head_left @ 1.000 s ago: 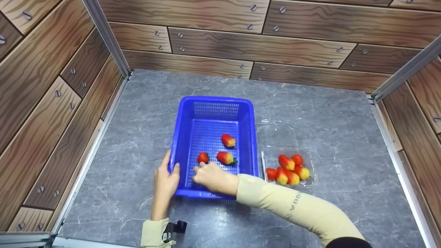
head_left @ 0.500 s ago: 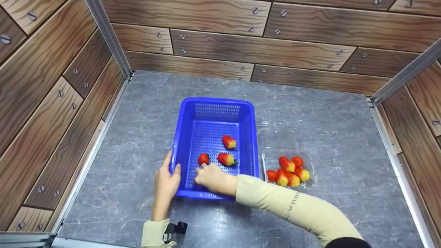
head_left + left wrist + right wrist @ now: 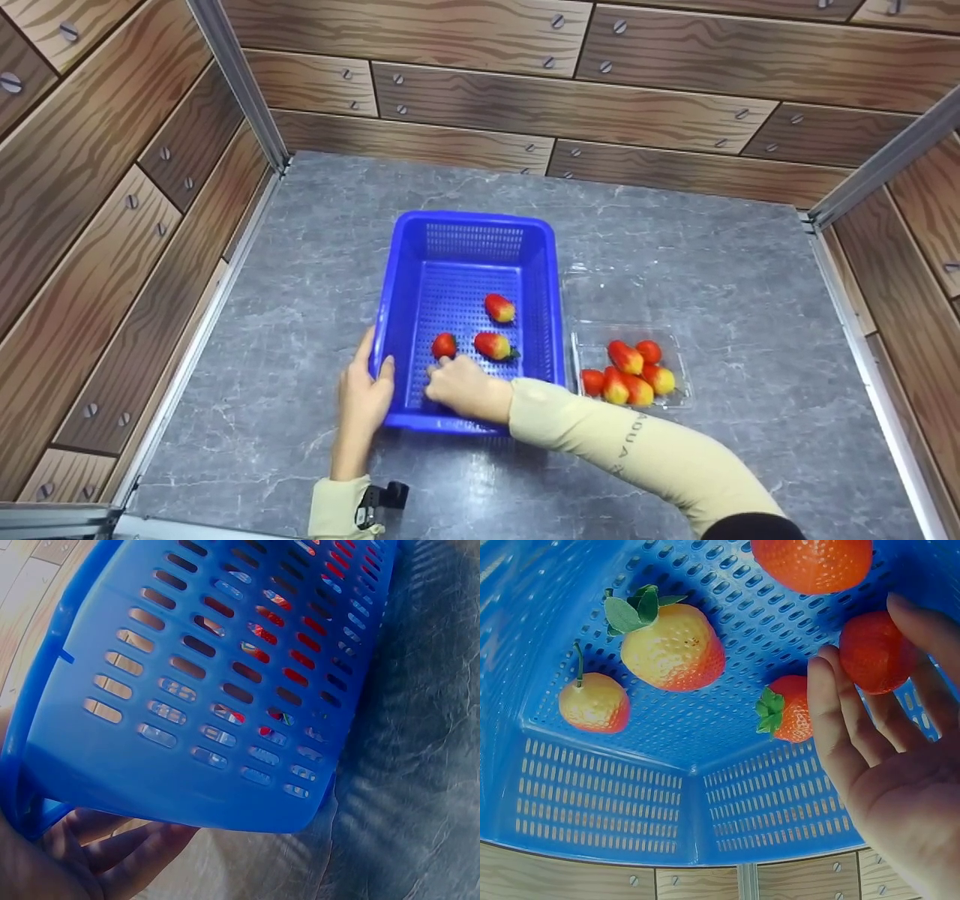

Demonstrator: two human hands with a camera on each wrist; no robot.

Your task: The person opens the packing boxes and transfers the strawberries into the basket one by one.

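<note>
Right grip (image 3: 469,388) holds a red fruit (image 3: 875,652), left grip (image 3: 363,394) the blue basket (image 3: 105,772); right sleeve (image 3: 675,463) reads "AQUA".

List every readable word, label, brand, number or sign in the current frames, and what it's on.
"AQUA", on the right sleeve; the Q is soft.
Mark after "AQUA", same sleeve: looks like an X or a logo, too blurred to tell.
Pale marks on the blue basket's near rim: lettering or glare, can't tell.
No other readable text in any view.
</note>
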